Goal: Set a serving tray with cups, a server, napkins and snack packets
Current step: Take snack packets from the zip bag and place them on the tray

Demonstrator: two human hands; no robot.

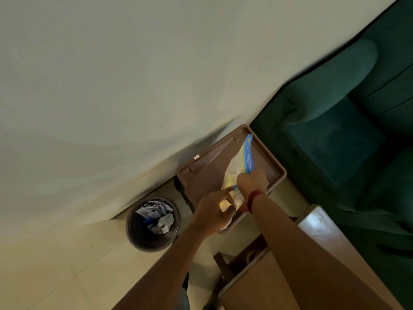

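A brown rectangular tray [203, 171] lies low between the wall and a green sofa. Over it is a clear zip bag [237, 166] with a blue seal strip along its top edge and pale yellowish contents. My right hand [252, 181], with a red thread at the wrist, grips the blue strip near the bag's lower end. My left hand [212, 214] pinches the bag's near corner, its index finger stretched toward the strip. What is inside the bag is too blurred to name. No cups, server or napkins are in view.
A round dark waste bin [134, 229] with crumpled paper stands on the floor left of the tray. A dark green sofa [335, 130] fills the right side. A wooden table [257, 283] lies at the lower right. A pale wall rises behind.
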